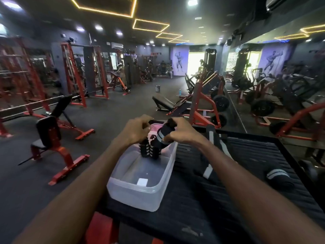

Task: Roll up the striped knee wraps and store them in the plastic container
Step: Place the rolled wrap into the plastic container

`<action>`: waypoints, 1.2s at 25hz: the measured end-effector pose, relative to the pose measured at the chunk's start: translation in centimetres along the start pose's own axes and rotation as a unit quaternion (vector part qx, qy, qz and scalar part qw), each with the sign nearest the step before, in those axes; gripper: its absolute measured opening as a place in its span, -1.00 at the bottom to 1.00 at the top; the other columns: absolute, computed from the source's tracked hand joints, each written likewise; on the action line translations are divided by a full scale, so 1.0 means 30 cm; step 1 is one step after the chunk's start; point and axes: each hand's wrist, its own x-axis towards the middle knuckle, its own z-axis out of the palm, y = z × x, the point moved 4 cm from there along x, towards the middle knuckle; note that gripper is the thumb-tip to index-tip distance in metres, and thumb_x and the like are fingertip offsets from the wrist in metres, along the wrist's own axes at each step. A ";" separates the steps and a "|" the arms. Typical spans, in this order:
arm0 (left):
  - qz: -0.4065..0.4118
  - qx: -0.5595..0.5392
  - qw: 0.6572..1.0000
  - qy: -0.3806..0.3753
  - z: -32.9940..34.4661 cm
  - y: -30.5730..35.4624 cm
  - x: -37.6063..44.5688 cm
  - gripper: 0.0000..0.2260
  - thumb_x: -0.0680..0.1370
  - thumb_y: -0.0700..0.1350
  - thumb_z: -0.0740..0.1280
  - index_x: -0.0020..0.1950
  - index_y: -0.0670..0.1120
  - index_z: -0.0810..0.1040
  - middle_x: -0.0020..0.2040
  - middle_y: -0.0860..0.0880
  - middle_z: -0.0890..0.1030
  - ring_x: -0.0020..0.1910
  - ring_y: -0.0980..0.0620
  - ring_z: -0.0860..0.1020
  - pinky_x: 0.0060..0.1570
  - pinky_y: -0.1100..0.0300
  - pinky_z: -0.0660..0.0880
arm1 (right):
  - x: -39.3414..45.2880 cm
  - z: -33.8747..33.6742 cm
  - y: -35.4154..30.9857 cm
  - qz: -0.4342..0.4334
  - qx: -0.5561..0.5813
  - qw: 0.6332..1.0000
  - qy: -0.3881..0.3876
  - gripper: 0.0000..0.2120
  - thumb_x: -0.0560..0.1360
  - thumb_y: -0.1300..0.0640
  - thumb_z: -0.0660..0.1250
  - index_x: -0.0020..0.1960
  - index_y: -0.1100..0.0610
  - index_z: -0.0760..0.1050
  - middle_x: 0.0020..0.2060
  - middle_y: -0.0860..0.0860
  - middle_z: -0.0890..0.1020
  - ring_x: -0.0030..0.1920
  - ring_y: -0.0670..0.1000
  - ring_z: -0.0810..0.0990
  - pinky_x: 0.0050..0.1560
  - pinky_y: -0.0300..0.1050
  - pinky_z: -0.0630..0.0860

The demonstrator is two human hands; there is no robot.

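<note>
A translucent plastic container (139, 191) stands on the left edge of a black ribbed platform (246, 173). Above its far end I hold a black knee wrap with grey stripes (159, 138) between both hands. My right hand (182, 132) grips the partly rolled thick end. My left hand (136, 131) pinches the other part, and loose folds of the wrap hang down into the container. A second wrap (218, 143) lies unrolled across the platform. A rolled striped wrap (278, 177) sits at the platform's right side.
A white label (142, 182) lies on the container's floor, and something pink (154, 129) shows at its far end. Red and black benches (51, 138) stand on the dark floor to the left. Weight machines (207, 103) and a wall mirror lie beyond the platform.
</note>
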 end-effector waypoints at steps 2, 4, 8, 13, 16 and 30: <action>0.012 0.075 0.997 -0.029 0.013 -0.083 0.008 -0.84 0.55 -0.16 0.33 0.05 -0.13 0.67 0.07 -0.13 0.68 0.05 -0.13 0.61 -0.03 0.17 0.41 | 0.038 0.078 -0.030 -0.023 -0.088 0.995 -0.033 -0.71 0.23 0.20 0.55 -0.07 0.12 0.60 -0.13 0.05 0.69 -0.08 0.07 0.66 -0.10 -0.04 0.60; 0.020 0.138 0.989 -0.058 0.036 -0.135 0.012 -0.83 0.56 -0.12 0.34 0.09 -0.10 0.67 0.16 -0.15 0.65 0.16 -0.16 0.56 0.09 0.12 0.42 | 0.061 0.147 -0.044 -0.046 -0.161 0.984 -0.056 -0.74 0.26 0.15 0.49 -0.07 0.10 0.57 -0.13 0.04 0.67 -0.10 0.08 0.62 -0.20 -0.10 0.54; 0.025 0.133 0.988 -0.080 0.059 -0.198 0.032 -0.79 0.56 -0.14 0.38 0.18 -0.11 0.64 0.25 -0.17 0.61 0.27 -0.17 0.51 0.19 0.12 0.38 | 0.090 0.255 -0.063 -0.083 -0.270 0.956 -0.077 -0.71 0.34 0.11 0.47 0.02 0.17 0.59 -0.03 0.13 0.66 -0.02 0.16 0.61 -0.16 -0.07 0.50; 0.033 0.105 0.991 -0.074 0.057 -0.242 0.052 -0.73 0.54 -0.22 0.36 0.24 -0.16 0.57 0.23 -0.18 0.60 0.22 -0.18 0.53 0.10 0.12 0.39 | 0.106 0.337 -0.075 -0.112 -0.343 0.928 -0.091 -0.68 0.36 0.09 0.50 0.06 0.21 0.62 -0.02 0.22 0.65 0.03 0.23 0.58 -0.13 -0.02 0.51; 0.023 0.085 0.994 -0.071 0.057 -0.256 0.053 -0.73 0.52 -0.24 0.37 0.22 -0.19 0.56 0.18 -0.17 0.61 0.17 -0.16 0.54 0.01 0.16 0.37 | 0.108 0.379 -0.079 -0.125 -0.359 0.920 -0.096 -0.74 0.43 0.10 0.43 0.06 0.21 0.62 -0.02 0.25 0.59 0.07 0.22 0.53 -0.14 -0.05 0.45; 0.025 0.074 0.994 -0.071 0.068 -0.264 0.046 -0.73 0.42 -0.29 0.33 0.10 -0.17 0.60 0.14 -0.20 0.61 0.16 -0.21 0.53 -0.03 0.10 0.42 | 0.097 0.441 -0.112 -0.111 -0.373 0.918 -0.072 -0.68 0.47 0.17 0.36 0.19 0.26 0.50 0.13 0.28 0.49 0.11 0.33 0.54 0.07 0.15 0.50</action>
